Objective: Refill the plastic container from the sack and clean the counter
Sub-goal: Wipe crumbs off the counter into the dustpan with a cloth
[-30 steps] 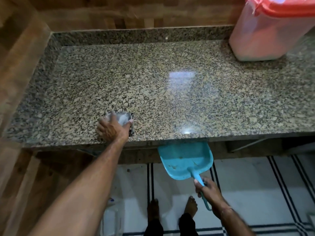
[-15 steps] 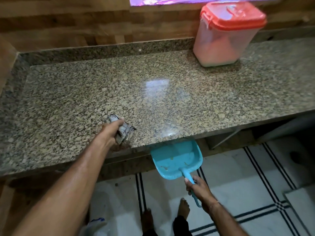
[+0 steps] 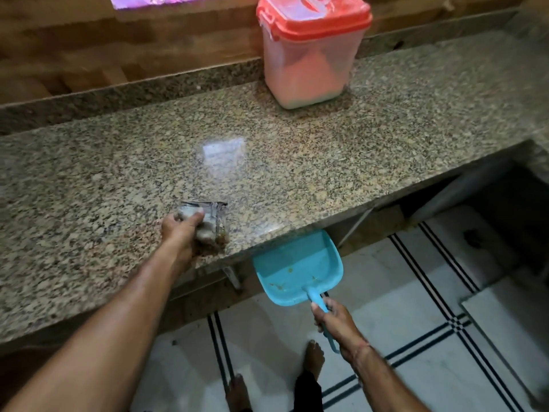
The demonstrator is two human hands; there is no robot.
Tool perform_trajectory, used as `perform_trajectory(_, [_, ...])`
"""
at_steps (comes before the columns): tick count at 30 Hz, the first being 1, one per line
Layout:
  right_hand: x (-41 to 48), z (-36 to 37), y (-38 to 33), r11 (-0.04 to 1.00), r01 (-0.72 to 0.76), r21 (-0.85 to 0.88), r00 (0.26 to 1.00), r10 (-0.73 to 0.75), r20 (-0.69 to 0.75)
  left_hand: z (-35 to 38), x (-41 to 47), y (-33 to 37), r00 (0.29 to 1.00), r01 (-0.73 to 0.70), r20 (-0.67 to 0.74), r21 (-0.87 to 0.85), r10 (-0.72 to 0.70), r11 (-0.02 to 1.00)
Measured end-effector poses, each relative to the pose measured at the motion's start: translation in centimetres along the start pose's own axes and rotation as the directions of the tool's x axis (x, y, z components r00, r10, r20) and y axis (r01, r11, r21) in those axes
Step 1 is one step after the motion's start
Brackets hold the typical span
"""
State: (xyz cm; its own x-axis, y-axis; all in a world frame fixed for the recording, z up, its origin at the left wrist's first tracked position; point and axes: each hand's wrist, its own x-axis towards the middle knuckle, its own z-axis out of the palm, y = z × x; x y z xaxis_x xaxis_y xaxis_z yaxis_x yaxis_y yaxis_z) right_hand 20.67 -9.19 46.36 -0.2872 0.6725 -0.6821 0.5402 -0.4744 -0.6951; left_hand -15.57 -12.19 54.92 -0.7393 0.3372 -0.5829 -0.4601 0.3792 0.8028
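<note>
Feet: two bare feet point(image 3: 314, 359) on the floor, nearer to me than the dustpan and just below its handle.
Floor: white tiles point(image 3: 416, 337) crossed by dark double stripes, spreading out under the dustpan.
Right hand: the right hand point(image 3: 335, 321) is clenched round the dustpan's handle at its near end.
Dustpan: a turquoise dustpan point(image 3: 297, 269) held in the air with its open mouth tucked under the front lip of the desk. A few brown specks lie inside.
Left hand: the left hand point(image 3: 178, 230), left of the dustpan and a little beyond it, has its fingers curled over a cloth and grips it against the stone.
Cloth: a crumpled grey cloth point(image 3: 209, 217) near the front edge, partly hidden by the fingers.
Crumbs: a small brown heap of crumbs point(image 3: 218, 243) touching the cloth's near side, between the cloth and the dustpan's mouth.
Desk: a speckled granite desk point(image 3: 326, 162) beyond the dustpan, with a pale glare in its middle.
Recess: a dark opening point(image 3: 505, 209) under the desk, right of the dustpan.
Plastic container: the plastic container point(image 3: 309, 63) stands upright well beyond the dustpan at the back of the desk. Its red lid point(image 3: 315, 17) is on, and pale contents show through its clear sides.
Wall: a wooden wall point(image 3: 118, 40) is farthest from the dustpan, behind a low granite strip.
</note>
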Motion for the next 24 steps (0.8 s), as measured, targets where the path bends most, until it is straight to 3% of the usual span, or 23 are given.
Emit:
perform_trajectory(1, [0.6, -0.6, 0.1, 1.000, -0.001, 0.004, 1.000, 0.001, 0.005, 0.4, 0.2, -0.9, 0.989, -0.085, -0.095, 0.258, 0.112, 0.962])
perform_trajectory(3, [1.7, -1.7, 0.3, 1.000, -0.007, -0.001, 1.000, 0.007, 0.027, 1.4, 0.5, -2.8, 0.915, -0.224, -0.102, 0.676, 0.390, 0.702])
perform_trajectory(5, [2.5, -2.6, 0.3, 1.000, -0.011, -0.015, 0.999, 0.011, 0.046, 2.6, -0.2, -3.7, 0.851, -0.354, 0.086, 0.822, 0.518, 0.446])
perform_trajectory(7, [3.2, -3.5, 0.3, 1.000, -0.010, -0.021, 0.997, 0.011, 0.072, 3.6, -0.3, -4.3, 0.852, -0.409, 0.215, 0.842, 0.478, 0.351])
perform_trajectory(12, [4.5, -5.1, 0.1, 1.000, -0.015, -0.016, 0.990, 0.017, 0.139, 2.9, 0.4, -4.6, 0.825, -0.493, 0.338, 0.822, 0.453, 0.284])
perform_trajectory(16, [5.7, -5.7, 0.4, 0.999, -0.042, -0.033, 0.984, 0.047, 0.171, 2.9, 1.1, -5.5, 0.800, -0.451, 0.233, 0.841, 0.553, 0.299])
perform_trajectory(19, [6.5, -6.0, 0.4, 0.999, -0.040, -0.029, 0.984, 0.045, 0.173, 5.0, 0.5, -6.0, 0.825, -0.339, 0.128, 0.892, 0.551, 0.300])
perform_trajectory(22, [7.0, -6.0, 0.2, 0.999, -0.038, -0.003, 0.979, 0.038, 0.198, 8.2, -0.8, -6.4, 0.825, -0.283, 0.006, 0.870, 0.565, 0.404])
perform_trajectory(24, [7.3, -5.9, 0.2, 0.999, -0.041, 0.010, 0.975, 0.038, 0.218, 11.9, -2.0, -6.7, 0.811, -0.361, 0.028, 0.810, 0.585, 0.462])
